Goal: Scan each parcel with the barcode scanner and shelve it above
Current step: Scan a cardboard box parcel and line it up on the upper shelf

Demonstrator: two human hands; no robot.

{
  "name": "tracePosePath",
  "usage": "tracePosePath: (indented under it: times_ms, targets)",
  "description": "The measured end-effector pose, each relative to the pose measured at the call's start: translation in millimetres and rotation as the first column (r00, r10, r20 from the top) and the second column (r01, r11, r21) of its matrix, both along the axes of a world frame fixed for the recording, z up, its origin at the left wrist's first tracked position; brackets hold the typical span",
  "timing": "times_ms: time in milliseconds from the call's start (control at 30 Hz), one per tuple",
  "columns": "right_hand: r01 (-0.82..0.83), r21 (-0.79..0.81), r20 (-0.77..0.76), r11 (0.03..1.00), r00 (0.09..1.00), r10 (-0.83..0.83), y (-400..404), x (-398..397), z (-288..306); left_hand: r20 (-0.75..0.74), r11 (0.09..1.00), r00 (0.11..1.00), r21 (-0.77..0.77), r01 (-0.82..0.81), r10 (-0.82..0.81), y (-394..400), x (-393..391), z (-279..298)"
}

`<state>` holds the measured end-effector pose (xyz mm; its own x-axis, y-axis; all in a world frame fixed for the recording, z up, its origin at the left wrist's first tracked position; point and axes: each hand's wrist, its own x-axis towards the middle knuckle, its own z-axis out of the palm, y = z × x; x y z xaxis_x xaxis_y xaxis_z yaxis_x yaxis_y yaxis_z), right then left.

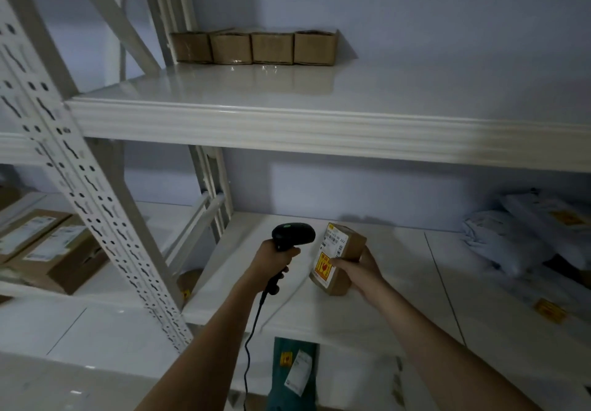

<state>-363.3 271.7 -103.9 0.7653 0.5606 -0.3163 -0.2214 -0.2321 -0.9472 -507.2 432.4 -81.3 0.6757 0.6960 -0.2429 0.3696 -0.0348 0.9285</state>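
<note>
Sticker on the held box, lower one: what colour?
Yellow with red markings, on the sticker; head view, the only one.

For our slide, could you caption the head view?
Left hand aims barcode scanner at parcel gripped by right hand.

Single head-worn view looks forward, close over both forearms, at the shelving (287, 122).

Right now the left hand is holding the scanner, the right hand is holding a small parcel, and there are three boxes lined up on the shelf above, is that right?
Not quite. The head view shows four boxes lined up on the upper shelf, not three. The rest holds: the left hand grips the scanner and the right hand holds the small parcel.
</note>
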Motion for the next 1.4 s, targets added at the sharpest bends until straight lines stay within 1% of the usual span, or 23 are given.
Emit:
tracePosePath:
  times_ms: [100,200,433,567,767,867,967,1067,1133,1200,1267,1333,1400]
  targets:
    - [0.028,-0.009,0.043,1.0,0.999,-0.028,-5.3,-16.5,4.5,-0.037,0.996,0.998,0.068,0.057,-0.055,-6.3,-10.2,6.0]
    - [0.044,-0.008,0.083,0.999,0.996,-0.044,-10.8,-25.7,10.0,-0.05,0.99,0.994,0.092,0.103,-0.098,-13.3,-17.2,15.3]
    - [0.041,0.04,0.1,0.998,0.994,-0.044,-23.0,-25.1,23.0,-0.014,0.987,0.99,0.076,0.139,-0.138,-23.3,-21.3,30.9]
    - [0.031,0.051,0.102,0.998,0.994,-0.036,-28.3,-23.8,27.5,-0.023,0.987,0.99,0.073,0.14,-0.139,-26.4,-20.5,30.3]
    - [0.049,0.019,0.077,0.999,0.996,-0.05,-33.0,-17.6,25.1,0.033,0.99,0.99,-0.02,0.137,-0.137,-24.5,-19.4,26.0]
    - [0.089,-0.012,0.012,0.996,0.996,-0.088,-36.4,-13.5,22.6,0.087,0.99,0.993,-0.111,0.089,-0.079,-19.9,-20.7,17.5]
    - [0.138,0.002,-0.13,0.99,0.982,-0.137,-41.7,-10.2,21.1,0.08,0.969,0.997,-0.247,0.01,0.01,-14.7,-20.6,-0.5]
    - [0.147,0.054,-0.263,0.988,0.956,-0.128,-46.8,-6.6,19.4,0.051,0.91,0.981,-0.387,-0.151,0.185,-8.5,-18.4,-27.8]
    - [0.145,0.055,-0.314,0.988,0.942,-0.121,-50.7,-4.8,18.3,0.028,0.862,0.958,-0.444,-0.244,0.286,-4.8,-16.9,-45.5]
    - [0.126,0.052,-0.351,0.991,0.931,-0.1,-53.9,-1.9,16.0,-0.055,0.854,0.941,-0.405,-0.327,0.334,-1.2,-13.3,-61.9]
    - [0.104,0.054,-0.365,0.993,0.928,-0.078,-56.4,2.0,12.1,-0.163,0.857,0.909,-0.304,-0.416,0.383,0.4,-9.5,-74.6]
    - [0.072,0.048,-0.369,0.996,0.928,-0.049,-58.5,4.7,9.3,-0.205,0.86,0.895,-0.258,-0.441,0.397,0.0,-4.5,-83.9]
    - [0.037,0.037,-0.368,0.999,0.93,-0.021,-58.6,6.9,6.0,-0.207,0.866,0.903,-0.266,-0.423,0.377,-1.3,0.2,-89.8]
